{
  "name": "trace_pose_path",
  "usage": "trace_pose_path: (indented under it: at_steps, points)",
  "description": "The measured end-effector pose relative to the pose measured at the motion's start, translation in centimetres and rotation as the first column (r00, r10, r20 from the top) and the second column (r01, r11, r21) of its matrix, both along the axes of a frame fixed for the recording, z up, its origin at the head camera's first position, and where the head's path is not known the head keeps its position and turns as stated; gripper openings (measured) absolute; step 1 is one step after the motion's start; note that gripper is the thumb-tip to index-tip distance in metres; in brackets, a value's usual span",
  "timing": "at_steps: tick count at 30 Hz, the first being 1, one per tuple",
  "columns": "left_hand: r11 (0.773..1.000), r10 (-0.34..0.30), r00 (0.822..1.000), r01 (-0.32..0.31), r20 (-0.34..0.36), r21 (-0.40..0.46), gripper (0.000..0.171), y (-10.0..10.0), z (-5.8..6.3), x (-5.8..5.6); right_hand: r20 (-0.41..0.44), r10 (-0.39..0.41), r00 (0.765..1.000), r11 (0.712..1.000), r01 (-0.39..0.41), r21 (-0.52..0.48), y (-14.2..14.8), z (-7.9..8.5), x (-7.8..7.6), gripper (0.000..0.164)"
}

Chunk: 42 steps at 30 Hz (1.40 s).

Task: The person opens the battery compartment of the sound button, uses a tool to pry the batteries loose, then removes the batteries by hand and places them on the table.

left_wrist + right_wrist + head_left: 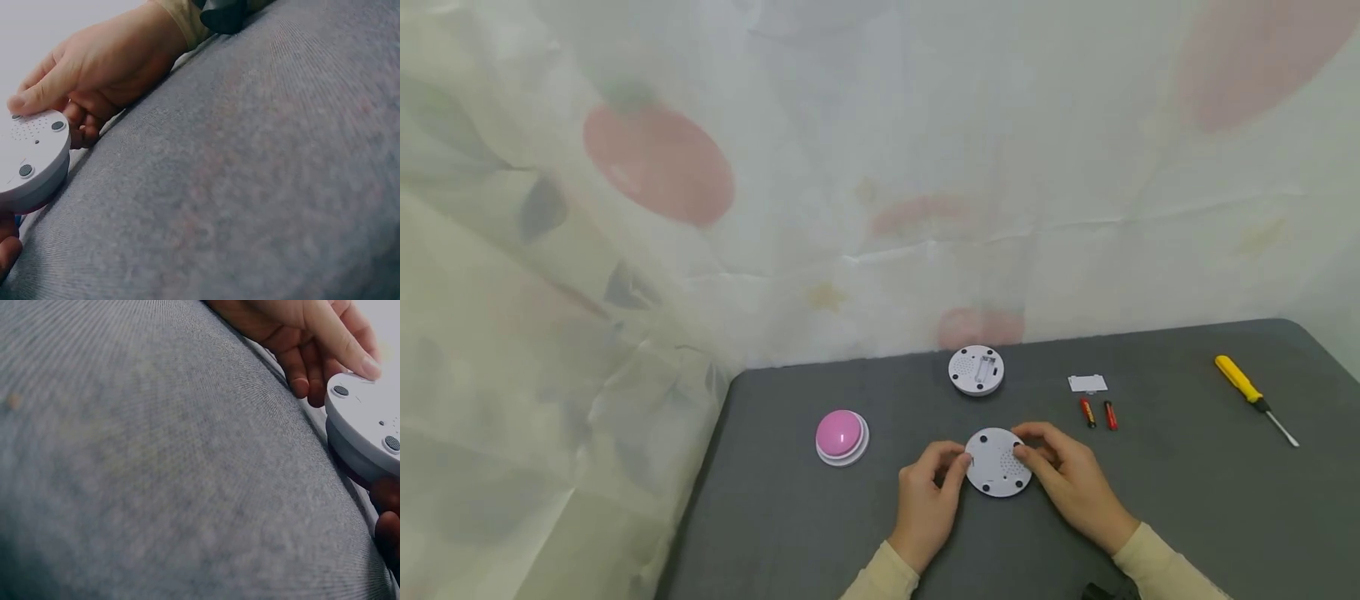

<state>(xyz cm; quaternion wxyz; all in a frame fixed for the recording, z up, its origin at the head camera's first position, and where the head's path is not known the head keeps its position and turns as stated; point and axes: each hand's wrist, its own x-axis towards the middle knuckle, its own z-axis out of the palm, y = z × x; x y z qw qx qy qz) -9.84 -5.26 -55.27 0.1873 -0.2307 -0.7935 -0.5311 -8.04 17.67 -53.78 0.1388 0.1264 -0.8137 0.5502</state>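
A round white push-button device [997,475] is held upside down between both hands, its flat base with dark feet and speaker holes facing up. My left hand [927,502] pinches its left edge, thumb on the base. My right hand [1078,487] grips the opposite edge, thumb on top near the holes. In the left wrist view the right hand [115,59] appears across the device; in the right wrist view the left hand [312,331] does. The device's button side faces down and is mostly hidden. Beyond it, another white push-button device [975,372] lies base up, its battery compartment uncovered.
A pink push button [841,435] stands upright at the left. Right of the hands lie a white battery cover [1087,383], one battery [1087,412] and another battery [1111,415]. A yellow-handled screwdriver [1243,383] lies farther right. A patterned sheet [880,167] hangs behind the grey table [760,517].
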Motion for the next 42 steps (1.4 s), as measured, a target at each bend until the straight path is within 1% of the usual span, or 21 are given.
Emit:
trace_pose_path:
  at_steps: [3,6,8,11,14,18,20,23,27,30,35,40,42]
  points:
    - [1.000,0.003,1.000,-0.003,-0.002,-0.014,0.009,0.03,-0.04,-0.09,-0.010,-0.014,1.000,1.000,0.014,0.013,0.01,-0.12,-0.10,0.029]
    - [0.999,0.013,1.000,-0.013,0.004,-0.032,0.014,0.06,-0.02,-0.18,-0.017,-0.026,1.000,0.999,0.027,0.026,0.08,-0.28,-0.27,0.032]
    - [0.999,0.014,1.000,-0.013,0.021,-0.045,0.020,0.07,-0.07,-0.21,-0.016,-0.032,0.999,0.999,0.032,0.035,0.15,-0.42,-0.37,0.035]
    - [0.998,-0.011,0.999,0.014,0.046,-0.062,0.029,0.08,-0.19,-0.18,-0.031,-0.025,0.999,0.999,0.026,0.033,0.20,-0.53,-0.35,0.036]
    - [0.994,-0.035,0.996,0.043,0.076,-0.103,0.038,0.02,-0.28,-0.05,-0.057,-0.013,0.998,1.000,0.015,0.023,0.18,-0.53,-0.30,0.038]
    - [0.988,-0.048,0.994,0.061,0.094,-0.143,0.045,0.03,-0.31,0.13,-0.092,-0.036,0.995,0.998,0.041,0.056,0.14,-0.61,-0.36,0.039]
    - [0.987,-0.050,0.994,0.064,0.098,-0.146,0.045,0.08,-0.32,0.17,-0.108,-0.046,0.993,0.996,0.054,0.068,0.12,-0.66,-0.40,0.041]
    - [0.987,-0.046,0.992,0.063,0.116,-0.146,0.042,0.11,-0.28,0.26,-0.131,-0.046,0.990,0.997,0.054,0.056,0.07,-0.57,-0.43,0.040]
    - [0.989,-0.043,0.989,0.062,0.144,-0.135,0.033,0.13,-0.17,0.32,-0.135,-0.051,0.990,0.998,0.056,0.034,0.06,-0.50,-0.44,0.038]
    - [0.989,-0.051,0.988,0.070,0.144,-0.129,0.025,0.08,-0.14,0.41,-0.132,-0.057,0.990,0.996,0.065,0.056,0.01,-0.56,-0.38,0.037]
    - [0.983,-0.082,0.989,0.101,0.124,-0.156,0.019,0.01,-0.10,0.48,-0.137,-0.042,0.990,0.992,0.058,0.111,-0.02,-0.50,-0.26,0.036]
    - [0.976,-0.108,0.987,0.129,0.122,-0.177,0.026,0.01,-0.15,0.48,-0.143,0.005,0.990,0.987,0.019,0.161,0.13,-0.39,-0.16,0.042]
    - [0.973,-0.118,0.984,0.142,0.136,-0.183,0.030,-0.02,-0.15,0.50,-0.143,0.028,0.989,0.983,-0.002,0.182,0.22,-0.41,-0.12,0.045]
